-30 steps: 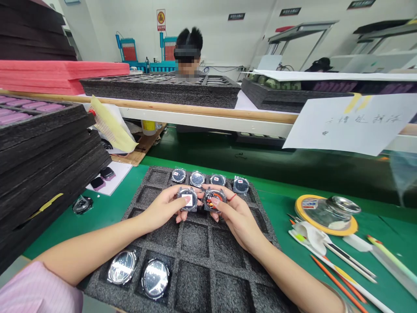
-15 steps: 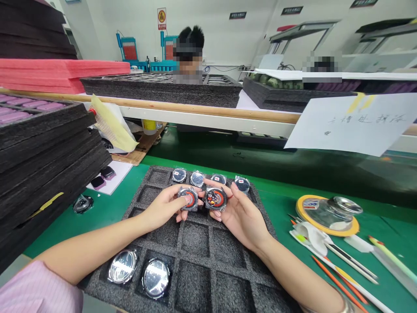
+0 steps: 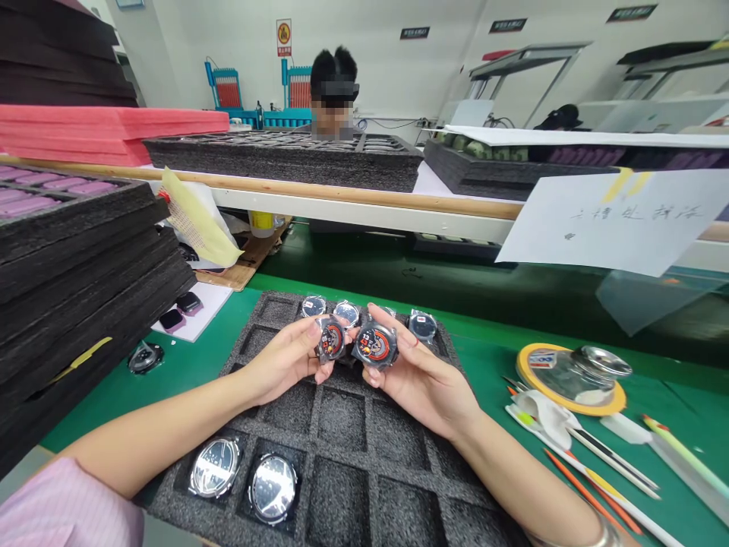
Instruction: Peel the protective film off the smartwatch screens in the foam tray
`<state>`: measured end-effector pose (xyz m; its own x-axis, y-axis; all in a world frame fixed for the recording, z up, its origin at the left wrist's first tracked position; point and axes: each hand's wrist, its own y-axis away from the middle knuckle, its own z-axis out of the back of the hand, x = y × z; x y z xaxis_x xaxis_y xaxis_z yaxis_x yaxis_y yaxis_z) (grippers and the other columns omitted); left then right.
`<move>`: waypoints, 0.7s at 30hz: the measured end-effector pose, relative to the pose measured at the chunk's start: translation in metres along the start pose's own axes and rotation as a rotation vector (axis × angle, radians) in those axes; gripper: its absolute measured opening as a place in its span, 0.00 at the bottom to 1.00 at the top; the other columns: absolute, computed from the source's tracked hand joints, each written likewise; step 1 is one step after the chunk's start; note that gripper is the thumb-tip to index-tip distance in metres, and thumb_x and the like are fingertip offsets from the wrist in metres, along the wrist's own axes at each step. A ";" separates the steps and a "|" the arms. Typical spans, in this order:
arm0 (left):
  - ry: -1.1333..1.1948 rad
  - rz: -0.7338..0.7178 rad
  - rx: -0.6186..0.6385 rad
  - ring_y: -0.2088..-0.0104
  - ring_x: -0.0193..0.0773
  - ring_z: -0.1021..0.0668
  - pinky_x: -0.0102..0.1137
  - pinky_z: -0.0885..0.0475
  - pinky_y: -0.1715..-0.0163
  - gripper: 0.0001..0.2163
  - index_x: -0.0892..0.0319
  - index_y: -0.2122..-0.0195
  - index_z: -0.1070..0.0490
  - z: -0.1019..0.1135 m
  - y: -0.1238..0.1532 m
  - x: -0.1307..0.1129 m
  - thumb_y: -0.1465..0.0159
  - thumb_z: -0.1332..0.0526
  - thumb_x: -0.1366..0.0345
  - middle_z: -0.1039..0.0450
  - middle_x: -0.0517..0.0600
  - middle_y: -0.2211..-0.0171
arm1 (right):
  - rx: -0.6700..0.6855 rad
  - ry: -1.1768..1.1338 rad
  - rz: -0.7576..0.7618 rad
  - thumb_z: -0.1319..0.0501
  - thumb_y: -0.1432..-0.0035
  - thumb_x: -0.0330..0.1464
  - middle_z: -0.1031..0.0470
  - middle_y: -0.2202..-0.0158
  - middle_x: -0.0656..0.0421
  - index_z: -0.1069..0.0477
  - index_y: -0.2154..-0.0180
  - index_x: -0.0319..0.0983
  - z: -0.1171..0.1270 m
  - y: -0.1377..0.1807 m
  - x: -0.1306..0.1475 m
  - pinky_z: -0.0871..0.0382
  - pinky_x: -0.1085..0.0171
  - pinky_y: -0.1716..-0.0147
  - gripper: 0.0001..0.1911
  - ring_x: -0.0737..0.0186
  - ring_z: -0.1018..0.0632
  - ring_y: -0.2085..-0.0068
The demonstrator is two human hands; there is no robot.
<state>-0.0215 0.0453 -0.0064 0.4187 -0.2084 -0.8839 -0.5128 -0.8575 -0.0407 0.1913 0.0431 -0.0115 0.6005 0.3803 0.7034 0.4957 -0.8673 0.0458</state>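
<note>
My left hand point(image 3: 293, 349) grips a round smartwatch face point(image 3: 331, 339) by its edge, its screen lit in red and black. Close beside it, my right hand point(image 3: 424, 372) holds a second lit watch face point(image 3: 376, 344) between thumb and fingers. Both are raised over a dark grey foam tray point(image 3: 340, 456) with square pockets. In the tray's near left pockets sit two shiny round watch faces, one point(image 3: 215, 467) left of the other point(image 3: 272, 488). Several film-covered watch faces point(image 3: 422, 325) lie along the far row, partly hidden by my fingers.
Stacked black foam trays point(image 3: 85, 281) stand at the left. On the green bench point(image 3: 683, 387) at right are a glass jar with a metal lid point(image 3: 601, 368), a yellow tape roll point(image 3: 527, 361) and several pens and tweezers. A shelf point(image 3: 364, 199) crosses behind; another person sits beyond.
My left thumb has shifted off the screen to the edge, uncovering the left watch's lit dial. The right watch has tilted slightly, and both stay in my hands.
</note>
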 end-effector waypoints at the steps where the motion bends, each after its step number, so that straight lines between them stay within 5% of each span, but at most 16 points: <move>1: -0.003 -0.003 0.004 0.75 0.29 0.28 0.23 0.32 0.76 0.21 0.59 0.50 0.24 0.000 0.000 0.000 0.36 0.35 0.49 0.30 0.50 0.69 | 0.009 0.004 0.001 0.28 0.47 0.37 0.20 0.59 0.62 0.22 0.47 0.50 0.000 0.000 0.000 0.28 0.68 0.69 0.23 0.69 0.27 0.69; 14: -0.027 -0.006 0.018 0.73 0.28 0.27 0.23 0.32 0.75 0.19 0.56 0.49 0.24 0.001 0.000 -0.001 0.35 0.35 0.50 0.28 0.51 0.63 | 0.004 0.082 0.037 0.28 0.46 0.40 0.22 0.62 0.64 0.23 0.48 0.53 0.001 0.001 -0.002 0.28 0.68 0.67 0.23 0.70 0.26 0.69; 21: 0.025 0.020 -0.054 0.71 0.28 0.25 0.25 0.28 0.70 0.23 0.53 0.44 0.26 0.000 0.000 -0.001 0.39 0.30 0.53 0.25 0.51 0.58 | 0.029 0.182 0.067 0.25 0.50 0.33 0.22 0.62 0.65 0.25 0.45 0.58 0.000 0.003 -0.003 0.27 0.68 0.64 0.31 0.72 0.26 0.69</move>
<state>-0.0215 0.0453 -0.0054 0.4282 -0.2368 -0.8721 -0.4802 -0.8772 0.0024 0.1911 0.0395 -0.0132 0.5111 0.2553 0.8207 0.4778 -0.8781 -0.0244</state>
